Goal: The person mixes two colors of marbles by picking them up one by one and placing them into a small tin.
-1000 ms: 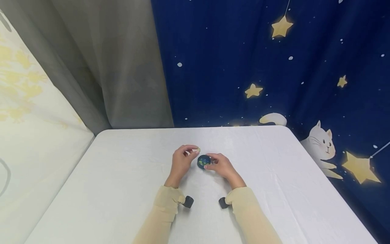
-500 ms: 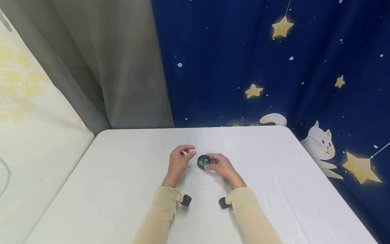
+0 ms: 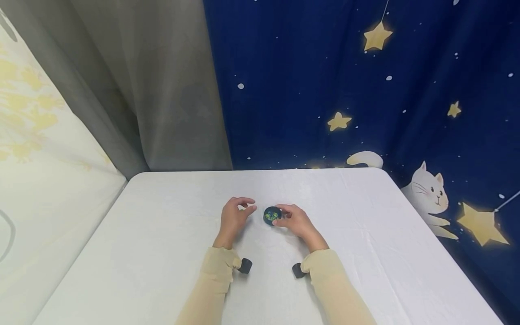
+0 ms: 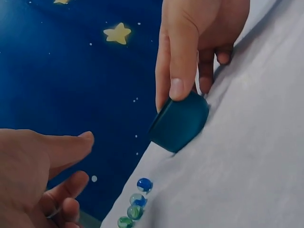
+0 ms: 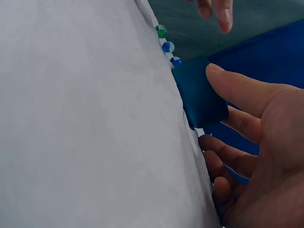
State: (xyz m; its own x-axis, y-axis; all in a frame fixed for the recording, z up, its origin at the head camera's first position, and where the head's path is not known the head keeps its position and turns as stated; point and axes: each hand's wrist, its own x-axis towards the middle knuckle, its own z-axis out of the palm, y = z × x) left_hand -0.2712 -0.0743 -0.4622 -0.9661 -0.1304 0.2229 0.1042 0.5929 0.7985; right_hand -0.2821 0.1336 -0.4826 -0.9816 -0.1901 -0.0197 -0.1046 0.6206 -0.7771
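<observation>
My right hand [image 3: 296, 221] holds a small dark teal cup [image 3: 266, 222] upright on the table, thumb on the near side and fingers on the far side. Yellow-green and blue bits show inside the cup. To its left hovers my left hand [image 3: 233, 221], thumb and fingers apart with nothing between them. In the left wrist view several glass marbles, among them a blue marble [image 4: 144, 185] and a green marble [image 4: 125, 222], lie in a row on the table near the left hand [image 4: 33, 175]. From above, that hand hides most of them.
A white cloth covers the table [image 3: 142, 253]. Behind its far edge hang a grey curtain [image 3: 178, 99] and a dark blue star-print curtain [image 3: 292, 90]. A small black device [image 3: 245, 266] sits at the left cuff, another black device [image 3: 298, 270] at the right.
A second ago my left hand pinched a yellow-green marble beside the cup. It has let go and moved left, its fingers parted. The right hand and cup have stayed put.
</observation>
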